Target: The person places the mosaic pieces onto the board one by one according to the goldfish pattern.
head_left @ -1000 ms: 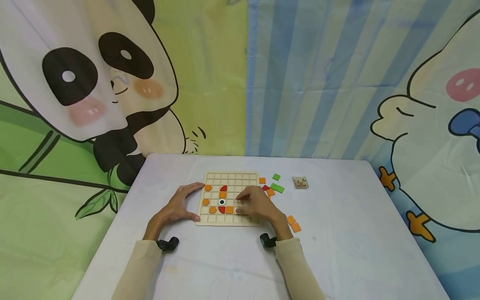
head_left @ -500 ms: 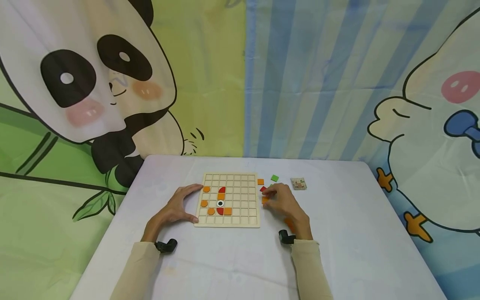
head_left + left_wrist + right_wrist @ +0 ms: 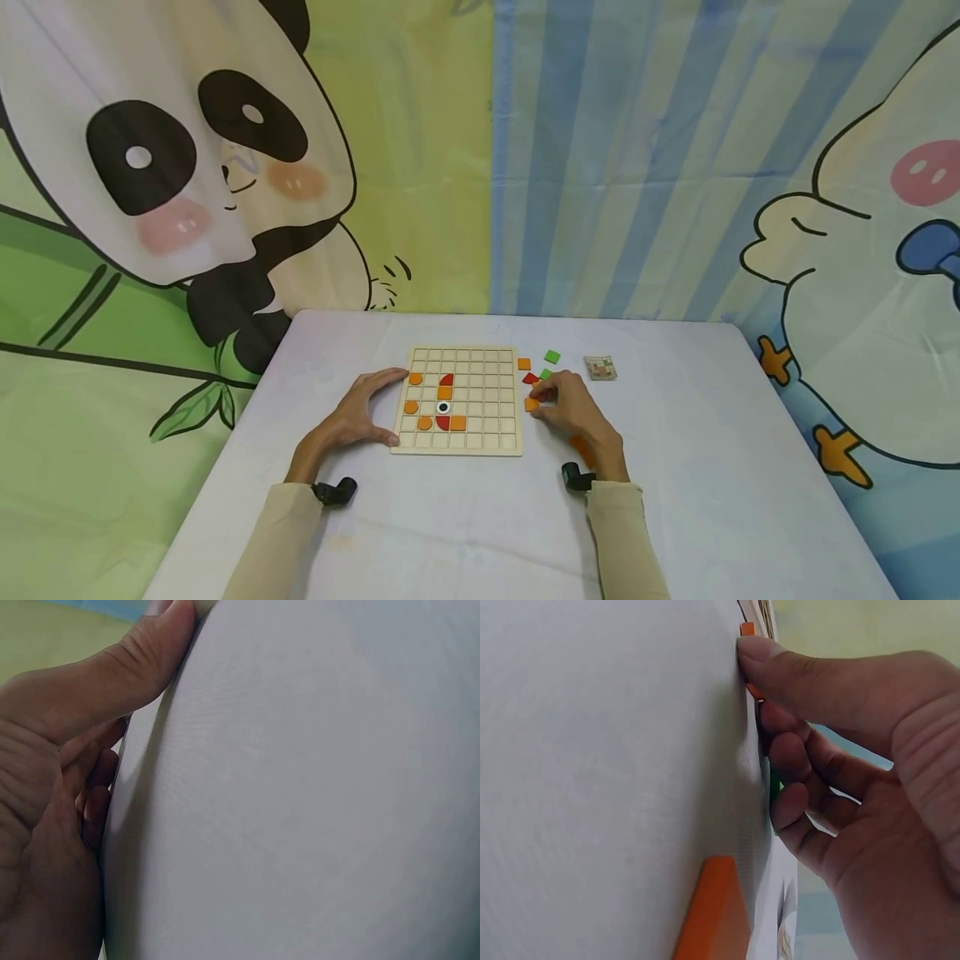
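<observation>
A pale wooden grid board [image 3: 491, 402] lies on the table. My left hand [image 3: 351, 417] rests at its left edge, thumb at the near corner and fingers spread toward the far side. Round orange pieces [image 3: 411, 407], red quarter-round pieces [image 3: 447, 380], orange squares [image 3: 457, 423] and a black-and-white eye piece [image 3: 443, 407] sit in the grid's left half. Just right of the board, my right hand [image 3: 573, 410] pinches an orange square tile [image 3: 532, 405] low at the table. In the right wrist view the thumb [image 3: 761, 651] presses against this tile.
Beyond the right hand lie green tiles [image 3: 552, 357], a red piece [image 3: 530, 378] and another orange square [image 3: 524, 364]. A small patterned square [image 3: 600, 367] is farther right. More orange tiles [image 3: 582, 450] lie partly hidden under the right wrist. A cartoon curtain [image 3: 420, 167] hangs behind the table.
My right hand has moved from over the board's right half to the loose tiles beside it, and its fingers have come down on an orange square. The left hand stays in place.
</observation>
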Available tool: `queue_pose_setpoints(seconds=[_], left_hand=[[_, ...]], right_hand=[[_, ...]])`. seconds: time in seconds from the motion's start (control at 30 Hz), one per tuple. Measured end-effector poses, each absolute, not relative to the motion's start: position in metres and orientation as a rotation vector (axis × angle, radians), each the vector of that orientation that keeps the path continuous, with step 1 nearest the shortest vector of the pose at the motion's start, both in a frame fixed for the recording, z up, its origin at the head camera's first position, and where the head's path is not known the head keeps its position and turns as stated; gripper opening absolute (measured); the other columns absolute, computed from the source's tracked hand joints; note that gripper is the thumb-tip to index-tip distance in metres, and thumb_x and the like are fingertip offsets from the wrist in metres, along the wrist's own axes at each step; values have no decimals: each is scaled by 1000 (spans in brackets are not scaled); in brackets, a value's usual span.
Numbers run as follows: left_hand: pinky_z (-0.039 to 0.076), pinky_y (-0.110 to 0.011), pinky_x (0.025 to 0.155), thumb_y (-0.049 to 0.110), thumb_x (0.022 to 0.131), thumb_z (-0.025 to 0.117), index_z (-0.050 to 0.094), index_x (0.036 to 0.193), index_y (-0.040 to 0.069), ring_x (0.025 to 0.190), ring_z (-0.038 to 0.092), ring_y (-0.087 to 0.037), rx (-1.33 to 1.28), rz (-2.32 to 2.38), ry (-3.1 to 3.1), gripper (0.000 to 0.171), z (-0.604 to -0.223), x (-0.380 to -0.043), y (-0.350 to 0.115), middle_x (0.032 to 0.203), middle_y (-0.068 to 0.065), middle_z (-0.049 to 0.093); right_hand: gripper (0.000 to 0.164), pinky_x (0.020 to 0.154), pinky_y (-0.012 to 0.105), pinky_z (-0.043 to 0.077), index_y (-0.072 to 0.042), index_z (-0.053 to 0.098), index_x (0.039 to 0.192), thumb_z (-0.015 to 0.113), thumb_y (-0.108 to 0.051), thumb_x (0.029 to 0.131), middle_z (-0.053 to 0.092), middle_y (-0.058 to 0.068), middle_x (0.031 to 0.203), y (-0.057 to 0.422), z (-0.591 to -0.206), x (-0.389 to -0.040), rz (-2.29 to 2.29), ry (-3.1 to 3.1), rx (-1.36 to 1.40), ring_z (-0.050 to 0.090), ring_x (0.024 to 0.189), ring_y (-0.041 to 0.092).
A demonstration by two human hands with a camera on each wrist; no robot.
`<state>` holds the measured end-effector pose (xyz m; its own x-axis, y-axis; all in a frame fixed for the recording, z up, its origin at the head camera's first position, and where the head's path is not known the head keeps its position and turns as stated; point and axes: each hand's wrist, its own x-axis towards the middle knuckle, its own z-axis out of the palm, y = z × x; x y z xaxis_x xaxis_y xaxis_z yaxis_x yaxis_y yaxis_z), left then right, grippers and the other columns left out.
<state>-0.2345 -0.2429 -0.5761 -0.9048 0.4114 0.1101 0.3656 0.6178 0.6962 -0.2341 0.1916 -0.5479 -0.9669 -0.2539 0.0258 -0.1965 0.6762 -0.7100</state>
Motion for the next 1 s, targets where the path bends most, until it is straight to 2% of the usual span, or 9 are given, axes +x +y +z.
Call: queue_pose_setpoints(seconds=[0.27,0.5,0.8,1.0], left_hand=[[35,-75,123,34,56,110,50,164,14,150,40,-45,612,1161,2750,125,-575,-231,-244,172,-15,46],[36,-75,122,35,57,110,50,164,14,148,41,-43,608,1155,2756,125,-576,-232,-244,172,-15,46],[33,-75,125,31,57,110,48,165,15,152,38,-43,591,1163,2730,126,-575,-234,-243,174,-14,43],[34,-74,125,30,57,110,49,165,15,151,39,-43,586,1164,2742,125,-574,-234,-242,173,-14,45]], right_hand=[[17,86,35,61,-7,83,96,93,-11,84,78,4,94,192,-551,-232,-1201,2788,-375,67,87,17],[18,77,30,59,-4,83,98,91,-8,82,77,7,94,189,-545,-232,-1256,2769,-449,65,82,18],[20,81,25,60,-7,82,98,88,-7,79,77,5,98,180,-547,-238,-1329,2742,-558,67,84,16],[22,75,25,57,-6,83,98,92,-8,78,78,7,96,171,-547,-239,-1383,2691,-599,66,81,17]])
